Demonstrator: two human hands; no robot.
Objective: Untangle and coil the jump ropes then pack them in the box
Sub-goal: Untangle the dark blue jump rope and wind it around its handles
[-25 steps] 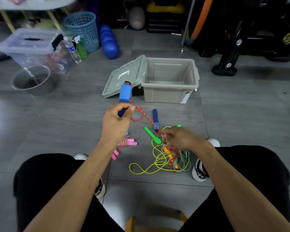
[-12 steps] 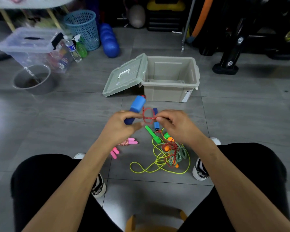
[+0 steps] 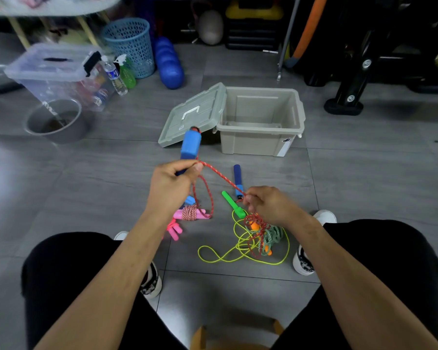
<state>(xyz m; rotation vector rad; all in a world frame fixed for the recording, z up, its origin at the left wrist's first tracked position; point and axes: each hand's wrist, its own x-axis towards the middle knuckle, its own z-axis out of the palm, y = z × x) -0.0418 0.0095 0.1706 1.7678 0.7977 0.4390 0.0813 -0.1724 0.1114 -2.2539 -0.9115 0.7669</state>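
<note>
My left hand (image 3: 171, 183) grips a blue jump-rope handle (image 3: 190, 145) upright, with a loop of red speckled rope (image 3: 219, 176) hanging from its fingers. My right hand (image 3: 268, 204) pinches the same red rope lower down, just above a tangle (image 3: 261, 236) of red, green and yellow-green ropes on the floor. The other blue handle (image 3: 237, 179) and a green handle (image 3: 232, 204) lie beside the tangle. A coiled rope with pink handles (image 3: 191, 213) lies under my left hand. The beige box (image 3: 259, 137) stands open behind, its lid (image 3: 192, 114) leaning on its left side.
Clear storage bin (image 3: 53, 72), metal bowl (image 3: 55, 121), bottles (image 3: 114, 74), blue mesh basket (image 3: 130, 44) and blue roller (image 3: 168, 64) stand at the back left. Black exercise equipment (image 3: 359, 79) fills the back right. My knees and shoes (image 3: 302, 261) frame the floor tiles.
My hands have moved apart again: the right hand dropped back toward the tangle, drawing out red rope, while the left holds a new loop with the blue handle upright.
</note>
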